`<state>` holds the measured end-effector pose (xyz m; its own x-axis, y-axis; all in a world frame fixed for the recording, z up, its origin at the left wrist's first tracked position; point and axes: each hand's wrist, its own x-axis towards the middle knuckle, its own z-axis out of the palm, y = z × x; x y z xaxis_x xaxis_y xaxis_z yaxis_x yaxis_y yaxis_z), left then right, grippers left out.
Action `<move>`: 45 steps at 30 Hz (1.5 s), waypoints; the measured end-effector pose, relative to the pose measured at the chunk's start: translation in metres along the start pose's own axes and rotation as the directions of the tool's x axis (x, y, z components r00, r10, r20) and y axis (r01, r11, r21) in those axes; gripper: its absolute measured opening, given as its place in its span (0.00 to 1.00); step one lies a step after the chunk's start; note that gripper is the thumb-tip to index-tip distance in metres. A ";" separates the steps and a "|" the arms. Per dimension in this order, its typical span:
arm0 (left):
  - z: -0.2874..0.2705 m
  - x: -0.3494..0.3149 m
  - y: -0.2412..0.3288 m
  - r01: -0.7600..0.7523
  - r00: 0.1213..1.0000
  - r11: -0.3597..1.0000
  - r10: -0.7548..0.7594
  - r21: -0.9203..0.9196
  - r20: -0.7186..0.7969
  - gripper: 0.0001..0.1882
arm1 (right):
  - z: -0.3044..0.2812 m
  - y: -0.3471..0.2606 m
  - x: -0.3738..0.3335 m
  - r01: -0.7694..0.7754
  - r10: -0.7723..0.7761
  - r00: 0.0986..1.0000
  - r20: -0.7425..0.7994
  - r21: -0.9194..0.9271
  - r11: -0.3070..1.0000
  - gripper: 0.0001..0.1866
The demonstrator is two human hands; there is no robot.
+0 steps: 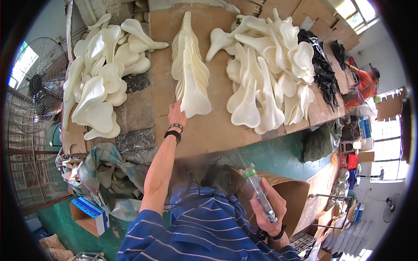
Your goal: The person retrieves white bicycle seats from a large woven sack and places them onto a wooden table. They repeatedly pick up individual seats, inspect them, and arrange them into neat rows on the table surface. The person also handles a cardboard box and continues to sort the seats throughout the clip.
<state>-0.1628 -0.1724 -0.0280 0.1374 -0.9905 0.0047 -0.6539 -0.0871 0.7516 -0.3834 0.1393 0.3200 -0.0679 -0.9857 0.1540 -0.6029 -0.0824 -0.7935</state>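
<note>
A long overlapping row of cream foam bicycle saddle pads [190, 69] lies on the cardboard-covered table in front of me, their narrow noses pointing away. At its near end, my left hand [177, 114] has its fingers closed on the left edge of the closest saddle pad [195, 102]. Low at the right, near my body, my right hand [271, 203] is wrapped round a metal spray gun [261, 195] with a green collar at its front. The gun's nose tilts up toward the table, and a thin faint streak shows ahead of it.
Loose heaps of saddle pads flank the row, one left [102, 78] and one right [265, 74]. Black plastic sheeting [318, 65] lies past the right heap. A large fan [39, 82] stands left. An open cardboard box [287, 195] is by my right arm. Another person [365, 85] works far right.
</note>
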 end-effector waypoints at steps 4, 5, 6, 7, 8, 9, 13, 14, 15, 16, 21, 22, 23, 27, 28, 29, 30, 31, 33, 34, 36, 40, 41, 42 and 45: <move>-0.005 0.008 -0.006 0.020 1.000 1.000 -0.020 0.018 -0.023 0.23 | -0.001 -0.003 -0.001 0.052 -0.052 0.999 -0.016 -0.011 0.999 0.31; -0.009 0.006 -0.002 -0.003 1.000 1.000 0.004 0.018 -0.013 0.21 | -0.001 -0.001 -0.004 0.029 -0.029 0.999 -0.018 0.007 1.000 0.29; -0.016 0.006 0.003 -0.032 0.999 0.999 0.032 0.017 0.000 0.20 | -0.002 0.001 -0.007 0.005 -0.004 1.000 -0.024 0.027 1.000 0.28; -0.025 -0.001 0.005 -0.042 0.999 0.999 0.042 0.020 0.000 0.19 | -0.003 0.003 -0.008 -0.017 0.017 1.000 0.009 0.016 1.000 0.28; -0.039 -0.014 0.007 -0.060 0.998 0.998 0.060 0.025 0.002 0.19 | -0.005 0.004 -0.008 -0.040 0.040 0.999 0.034 0.009 0.999 0.28; -0.053 -0.027 0.003 -0.075 0.997 0.997 0.075 0.029 0.003 0.18 | -0.007 0.005 -0.009 -0.062 0.062 0.996 0.062 0.000 0.998 0.28; -0.092 -0.065 -0.059 0.051 0.994 0.983 -0.067 0.174 0.088 0.19 | -0.007 0.007 -0.013 -0.111 0.116 0.979 0.165 -0.036 0.993 0.34; -0.094 -0.071 -0.090 0.107 0.985 0.969 -0.134 0.223 0.109 0.19 | -0.004 0.009 -0.011 -0.079 0.081 0.984 0.157 -0.016 0.997 0.35; -0.093 -0.076 -0.125 0.164 0.972 0.948 -0.203 0.272 0.122 0.18 | -0.003 0.009 -0.010 -0.062 0.064 0.985 0.159 -0.020 0.998 0.35; -0.093 -0.079 -0.143 0.216 0.953 0.922 -0.271 0.320 0.137 0.18 | -0.001 0.010 -0.008 -0.049 0.053 0.986 0.158 -0.025 0.998 0.35; -0.095 -0.083 -0.135 0.469 0.848 0.877 -0.479 0.101 0.227 0.19 | 0.000 0.001 0.006 -0.032 0.033 0.997 0.070 -0.020 0.999 0.33; -0.086 -0.085 -0.156 0.441 0.874 0.889 -0.456 0.123 0.165 0.19 | 0.000 -0.001 0.008 -0.023 0.024 0.998 0.054 -0.002 1.000 0.33; -0.084 -0.082 -0.153 0.402 0.899 0.903 -0.421 0.151 0.119 0.19 | 0.001 -0.002 0.008 -0.027 0.027 0.999 0.025 0.011 1.000 0.33; -0.086 -0.074 -0.113 0.263 0.958 0.964 -0.265 0.032 0.110 0.16 | 0.003 -0.006 0.008 0.018 -0.022 0.997 -0.072 -0.058 0.998 0.30; -0.086 -0.067 -0.092 0.161 0.984 0.987 -0.162 0.021 0.078 0.15 | 0.005 -0.007 0.006 -0.004 0.001 0.996 -0.086 -0.030 1.000 0.30; -0.085 -0.060 -0.072 0.063 0.997 0.998 -0.064 0.018 0.038 0.15 | 0.007 -0.006 0.004 -0.021 0.021 0.996 -0.092 0.005 1.000 0.29; -0.080 -0.048 -0.051 0.002 1.000 1.000 -0.003 0.022 0.017 0.15 | 0.009 -0.006 0.003 -0.038 0.042 0.995 -0.094 0.041 0.998 0.29; -0.073 -0.034 -0.030 -0.056 0.998 0.998 0.056 0.032 -0.004 0.14 | 0.012 -0.007 0.004 -0.069 0.073 0.994 -0.087 0.044 0.997 0.28; -0.051 -0.009 -0.004 -0.178 0.983 0.983 0.175 -0.035 -0.063 0.15 | 0.016 -0.014 0.006 -0.128 0.131 0.988 -0.075 0.051 0.991 0.27; -0.036 0.003 -0.004 -0.219 0.974 0.975 0.216 -0.046 -0.075 0.14 | 0.018 -0.014 0.003 -0.144 0.145 0.988 -0.053 0.039 0.989 0.27; -0.004 0.018 -0.012 -0.231 0.968 0.973 0.229 -0.010 -0.106 0.13 | 0.023 -0.014 -0.003 -0.173 0.175 0.983 -0.051 0.055 0.983 0.27; 0.006 0.018 0.000 -0.123 0.991 0.983 0.128 0.136 -0.029 0.14 | 0.026 0.000 -0.008 -0.203 0.211 0.975 -0.065 0.107 0.973 0.27; -0.005 0.014 0.005 -0.115 0.993 0.987 0.118 0.113 -0.024 0.14 | 0.022 0.004 -0.004 -0.214 0.224 0.973 -0.062 0.129 0.968 0.27; -0.016 0.003 0.012 -0.113 0.993 0.989 0.114 0.092 -0.005 0.14 | 0.017 0.006 0.000 -0.230 0.234 0.971 -0.037 0.088 0.969 0.27; -0.050 -0.040 0.016 -0.159 0.985 0.981 0.165 0.109 -0.042 0.15 | -0.004 0.032 0.011 -0.105 0.103 0.994 0.024 0.097 0.990 0.27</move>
<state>-0.1415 -0.1288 0.0174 0.0586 -0.9861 0.1558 -0.7445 0.0608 0.6648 -0.4067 0.1269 0.2990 -0.1105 -0.9922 0.0573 -0.5123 0.0074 -0.8588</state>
